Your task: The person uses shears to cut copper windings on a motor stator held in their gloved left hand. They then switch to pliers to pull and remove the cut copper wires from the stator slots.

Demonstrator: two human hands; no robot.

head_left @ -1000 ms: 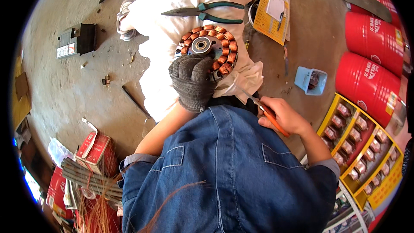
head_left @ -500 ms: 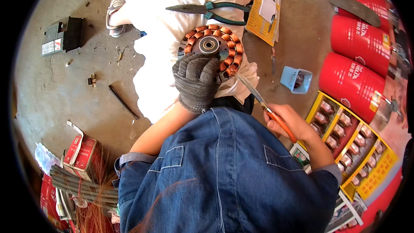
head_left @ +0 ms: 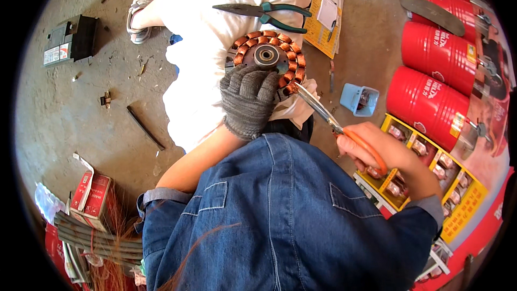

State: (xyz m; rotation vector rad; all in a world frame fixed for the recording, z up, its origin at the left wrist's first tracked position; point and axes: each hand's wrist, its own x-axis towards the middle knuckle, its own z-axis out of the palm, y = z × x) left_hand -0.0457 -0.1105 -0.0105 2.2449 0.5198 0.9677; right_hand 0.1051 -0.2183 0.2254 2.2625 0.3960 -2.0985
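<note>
A ring of copper coils around a central bearing, a motor stator (head_left: pixel 293 63), lies on the white cloth over my lap. My left hand (head_left: pixel 247 99), in a dark grey knitted glove, grips its near side with fingers curled over the coils. Bare and closed, my right hand (head_left: pixel 366 148) holds orange-handled long-nose pliers (head_left: pixel 323 112). Their tips meet the stator's near right rim; whether they pinch a wire is too small to tell. Beyond the stator, green-handled long-nose pliers (head_left: pixel 266 13) rest on the white cloth (head_left: pixel 188 48).
On the right floor stand a small blue bin (head_left: pixel 359 99), several red drums (head_left: pixel 428 105) and a yellow divided rack (head_left: pixel 396 134). A yellow card (head_left: pixel 320 37) lies beyond. Leftward are a black battery (head_left: pixel 70 40), a dark rod (head_left: pixel 145 127) and a red box (head_left: pixel 91 196).
My right hand and the orange-handled pliers have shifted slightly right, and the forearm has swung outward. The tips stay at the stator's rim. Floor objects appear slightly farther left as the view moved.
</note>
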